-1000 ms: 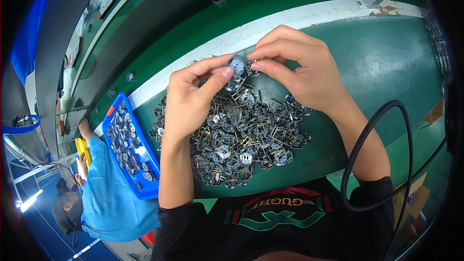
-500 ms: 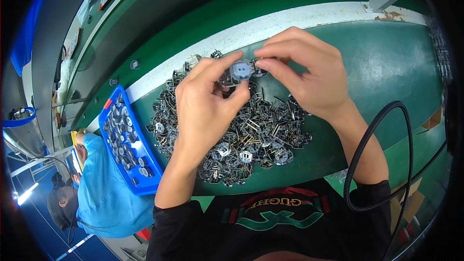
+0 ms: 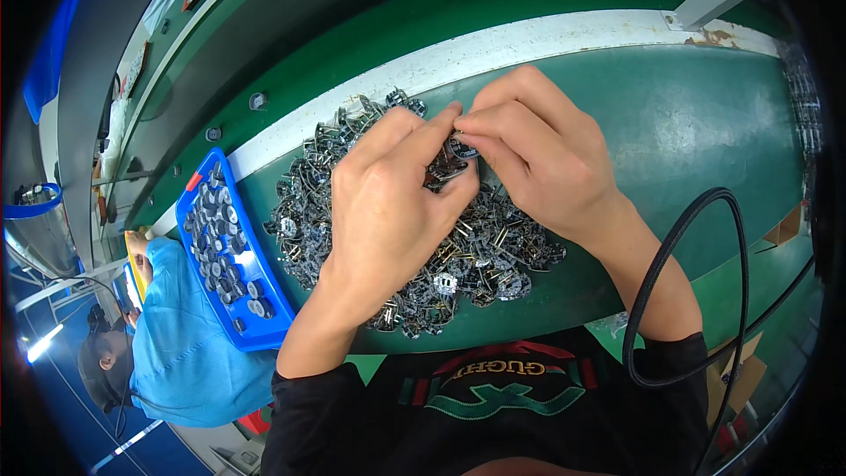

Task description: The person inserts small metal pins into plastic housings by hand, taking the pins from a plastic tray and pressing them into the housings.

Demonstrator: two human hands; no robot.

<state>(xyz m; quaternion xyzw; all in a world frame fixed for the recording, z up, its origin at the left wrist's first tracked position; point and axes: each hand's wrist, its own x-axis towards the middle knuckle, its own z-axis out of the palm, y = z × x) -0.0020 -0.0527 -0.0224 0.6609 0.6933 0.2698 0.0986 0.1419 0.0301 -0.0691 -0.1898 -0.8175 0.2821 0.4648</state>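
Above the heap, my left hand (image 3: 388, 189) is closed, thumb and fingers pinching a small dark electronic part (image 3: 459, 148) with metal on it. My right hand (image 3: 551, 163) meets it from the right, its thumb and forefinger pressed together at the part's upper edge. Whatever sits between those right fingertips is too small to make out. My left fingers cover much of the held part. Beneath both hands lies a heap of similar dark round electronic parts (image 3: 480, 269) with brass-coloured pins, on the green tabletop (image 3: 687, 132).
Left of the heap stands a blue tray (image 3: 280, 331) holding several grey round caps (image 3: 231, 242). Past a white rail (image 3: 388, 79), spaced parts (image 3: 257, 101) sit on a green belt. A black cable (image 3: 630, 326) loops at right. A co-worker in blue (image 3: 198, 335) sits at left.
My right hand has moved left and slightly down, closer to my left. The held piece has turned, its pale grey-blue face now out of sight. Parts on the belt have shifted right.
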